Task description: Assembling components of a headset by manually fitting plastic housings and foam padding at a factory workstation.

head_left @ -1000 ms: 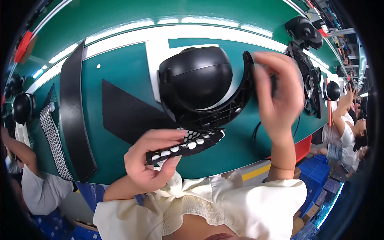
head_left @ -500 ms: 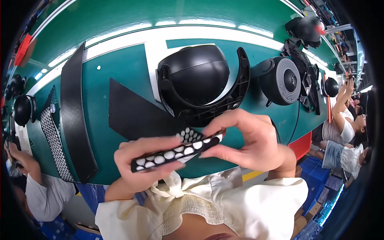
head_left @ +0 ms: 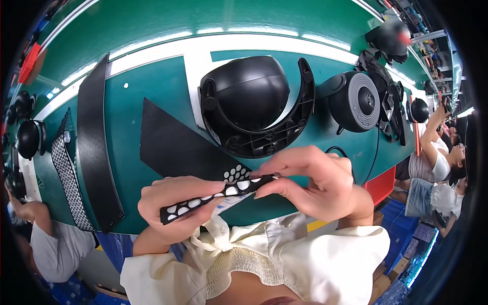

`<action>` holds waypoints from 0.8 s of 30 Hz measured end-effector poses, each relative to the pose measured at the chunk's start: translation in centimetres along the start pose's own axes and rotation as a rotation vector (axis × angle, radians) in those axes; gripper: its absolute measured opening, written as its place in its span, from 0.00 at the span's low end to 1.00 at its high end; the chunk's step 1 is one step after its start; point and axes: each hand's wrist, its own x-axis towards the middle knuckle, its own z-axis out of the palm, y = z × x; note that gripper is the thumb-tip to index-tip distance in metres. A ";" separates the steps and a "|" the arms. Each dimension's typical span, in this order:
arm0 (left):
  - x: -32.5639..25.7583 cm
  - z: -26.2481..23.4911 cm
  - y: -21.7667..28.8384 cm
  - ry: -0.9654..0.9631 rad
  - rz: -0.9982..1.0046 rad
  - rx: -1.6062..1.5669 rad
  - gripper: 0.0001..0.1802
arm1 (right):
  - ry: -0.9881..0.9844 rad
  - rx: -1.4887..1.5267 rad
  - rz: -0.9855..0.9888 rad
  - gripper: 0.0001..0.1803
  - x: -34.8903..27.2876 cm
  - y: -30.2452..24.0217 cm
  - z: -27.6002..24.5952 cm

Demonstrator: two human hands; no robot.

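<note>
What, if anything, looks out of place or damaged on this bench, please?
Only a small white speck on the green table, between the long black strip and the black domed part, stands out: it lies apart from everything else. I see no spill or obvious damage.

We see a black dome (head_left: 254, 94) of smooth, satin plastic, and around its near side a curved band (head_left: 269, 142) of hard, ribbed plastic. Nearer us than the dome, the dotted strip (head_left: 232, 191) looks like matt black sheet set with smooth white dots. Left of the dome, we find a long dark panel (head_left: 93, 137), smooth and leathery with a faint sheen. Right of the dome, a round unit (head_left: 356, 104) shows ridged grey plastic. Under the dome, the green tabletop (head_left: 150, 76) looks smooth and slightly glossy
</note>
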 end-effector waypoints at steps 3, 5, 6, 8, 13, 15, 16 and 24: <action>0.0 0.1 0.5 0.031 0.029 -0.016 0.14 | 0.088 0.023 0.015 0.09 -0.4 0.2 0.2; 0.0 -0.1 0.8 -0.006 -0.084 0.041 0.13 | 0.024 -0.144 -0.246 0.07 -0.3 1.1 0.1; -0.1 0.0 0.6 0.035 -0.096 0.048 0.13 | 0.007 -0.220 -0.301 0.05 -0.5 1.5 0.2; -0.2 -0.1 0.6 0.035 -0.129 0.048 0.13 | -0.029 -0.221 -0.298 0.06 -0.5 1.4 -0.1; 0.4 0.2 1.1 0.051 -0.553 -0.143 0.09 | 0.085 0.042 -0.491 0.07 -0.1 3.2 -0.5; 1.0 -0.1 0.8 -0.229 -0.668 -0.162 0.09 | 0.184 0.092 -0.157 0.06 -0.2 2.5 -1.3; 0.4 0.3 -0.3 -0.241 -0.676 -0.352 0.10 | 0.166 0.026 -0.122 0.05 0.2 2.7 -1.9; -0.5 0.9 -2.3 -0.263 -0.297 -0.423 0.15 | -0.016 -0.332 -0.154 0.07 3.0 2.2 0.4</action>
